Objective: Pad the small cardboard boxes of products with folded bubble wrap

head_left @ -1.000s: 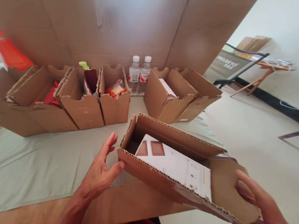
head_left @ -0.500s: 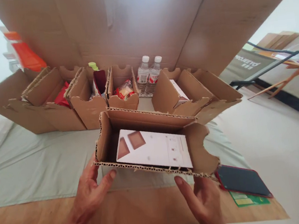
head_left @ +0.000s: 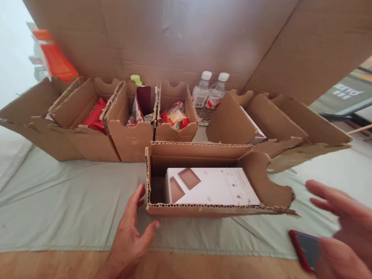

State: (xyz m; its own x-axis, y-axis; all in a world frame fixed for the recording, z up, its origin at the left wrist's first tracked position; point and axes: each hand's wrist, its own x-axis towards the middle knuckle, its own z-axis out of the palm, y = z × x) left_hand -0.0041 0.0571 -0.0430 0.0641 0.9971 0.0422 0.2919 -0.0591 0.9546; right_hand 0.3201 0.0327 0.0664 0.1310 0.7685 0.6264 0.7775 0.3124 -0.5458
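Note:
A cardboard tray (head_left: 194, 211) rests on the grey-green cloth (head_left: 62, 213) in front of me. Inside it lies a flat white box (head_left: 213, 192) with brown shapes printed on it. My left hand (head_left: 132, 241) is open, fingers spread, touching the tray's left end. My right hand (head_left: 350, 237) hovers open at the lower right, blurred, clear of the tray and just above a dark phone in a red case (head_left: 306, 251).
A row of cardboard trays (head_left: 128, 142) at the back holds red packets and snacks. Two water bottles (head_left: 209, 96) stand behind. A large cardboard sheet (head_left: 193, 34) rises as a wall. More trays (head_left: 272, 120) lie right. Wooden edge (head_left: 86, 269) nearest me.
The tray has gone from tilted in both hands to flat on the cloth. My right hand has let go and moved off to the right.

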